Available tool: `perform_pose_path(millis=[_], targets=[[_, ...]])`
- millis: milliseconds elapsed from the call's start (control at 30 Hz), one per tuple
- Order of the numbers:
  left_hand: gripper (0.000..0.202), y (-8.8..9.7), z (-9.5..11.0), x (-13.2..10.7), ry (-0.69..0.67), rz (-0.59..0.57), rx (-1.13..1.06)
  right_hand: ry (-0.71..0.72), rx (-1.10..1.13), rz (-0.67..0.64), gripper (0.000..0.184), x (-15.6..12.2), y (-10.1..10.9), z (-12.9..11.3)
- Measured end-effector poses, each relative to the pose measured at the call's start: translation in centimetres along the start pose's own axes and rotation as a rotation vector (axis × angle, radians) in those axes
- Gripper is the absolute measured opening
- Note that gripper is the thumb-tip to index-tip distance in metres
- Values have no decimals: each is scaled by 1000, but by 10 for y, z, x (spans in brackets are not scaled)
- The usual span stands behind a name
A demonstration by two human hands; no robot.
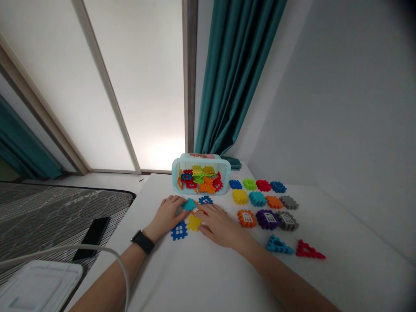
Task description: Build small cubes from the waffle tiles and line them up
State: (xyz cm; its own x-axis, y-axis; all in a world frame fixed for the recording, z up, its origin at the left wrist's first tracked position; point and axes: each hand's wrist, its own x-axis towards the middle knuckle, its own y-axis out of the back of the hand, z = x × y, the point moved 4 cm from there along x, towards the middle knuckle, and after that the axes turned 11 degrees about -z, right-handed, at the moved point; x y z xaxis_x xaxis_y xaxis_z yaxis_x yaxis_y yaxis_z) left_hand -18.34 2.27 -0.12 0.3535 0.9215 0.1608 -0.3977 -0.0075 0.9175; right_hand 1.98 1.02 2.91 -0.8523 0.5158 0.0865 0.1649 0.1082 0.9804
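Observation:
My left hand, with a black watch on its wrist, reaches its fingertips to a teal waffle-shaped plastic block. My right hand lies flat over a small cluster of blocks, partly hiding an orange-red one. Between my hands are a blue grid block, a yellow block and a smaller blue block. Beyond them, a pale blue plastic tub lies on its side, full of mixed blocks. Rows of coloured blocks and window blocks sit to the right.
The blocks lie on a white tabletop. A blue triangular block and a red one lie at its right. Left of the table are a dark phone on a grey mattress, and a white cable.

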Motion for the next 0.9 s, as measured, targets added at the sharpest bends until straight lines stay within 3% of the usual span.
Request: perform_pose_path(millis=[200,500,767,900], targets=[[26,-3,5,4,98,-3,30,15,20,-33,36,1,-16,-8],[27,-4,0,4,127,23,-1,-30,61,16,35,-1,-26,-9],[36,0,2,2,52,81,-40,-21,88,79,35,-3,-25,-8],[39,6,4,-1,-36,112,-65,-54,137,178,39,-4,-26,-4]])
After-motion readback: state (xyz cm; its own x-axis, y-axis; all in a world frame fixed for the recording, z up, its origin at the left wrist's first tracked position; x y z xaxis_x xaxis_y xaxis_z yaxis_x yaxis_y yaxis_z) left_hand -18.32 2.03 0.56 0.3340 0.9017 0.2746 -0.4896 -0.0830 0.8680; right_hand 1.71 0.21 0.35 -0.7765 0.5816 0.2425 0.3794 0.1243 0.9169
